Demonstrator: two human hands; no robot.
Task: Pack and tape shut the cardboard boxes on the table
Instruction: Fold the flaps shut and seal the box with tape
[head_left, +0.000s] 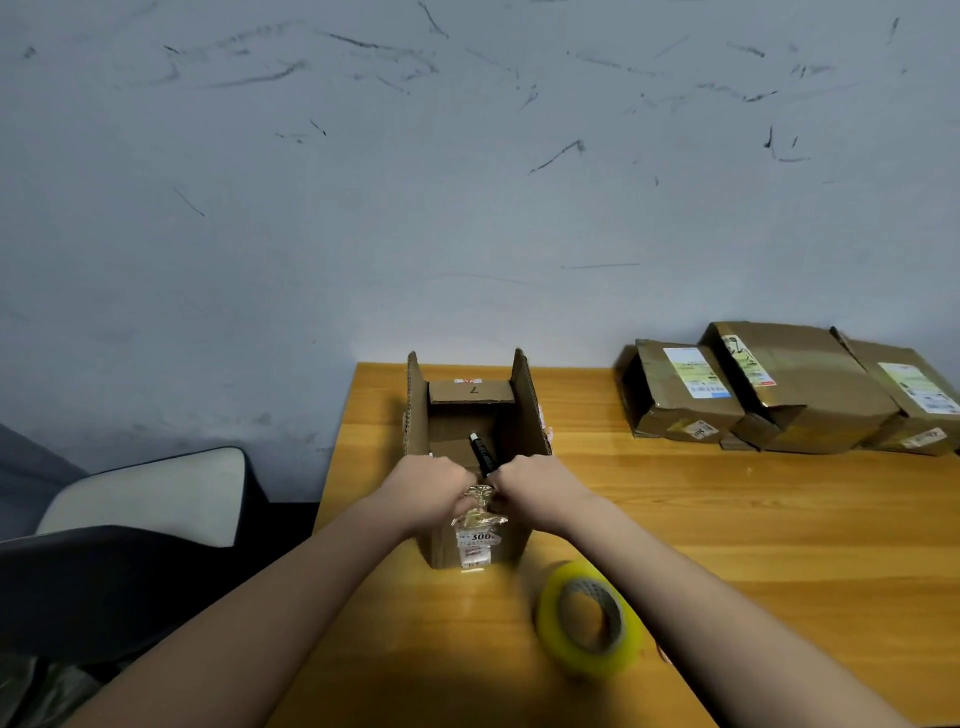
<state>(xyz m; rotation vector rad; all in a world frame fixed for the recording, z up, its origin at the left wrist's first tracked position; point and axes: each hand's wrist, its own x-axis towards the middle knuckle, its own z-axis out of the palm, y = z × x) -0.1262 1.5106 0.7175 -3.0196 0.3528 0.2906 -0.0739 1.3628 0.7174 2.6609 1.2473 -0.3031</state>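
The left hand (426, 493) and the right hand (535, 486) are meeting at the near rim of the open brown cardboard box (470, 467), and both are gripping, with curled fingers, the crumpled shiny piece of old tape (480, 506) which is sticking up there. The orange-brown wooden table (727, 530) is standing against a grey-blue wall (467, 182) that is showing many dark scuff marks. The box is standing near the left edge of the table, with its two long flaps upright and a black marker pen (480, 454) lying inside. On its near side a white label is showing. A yellow-green roll of clear tape (589, 618) is lying just beside the box, toward the near edge. Three worn brown boxes with white labels (779, 389) are sitting at the far right edge. A dark chair with pale cushion (156, 499) is standing left of the table.
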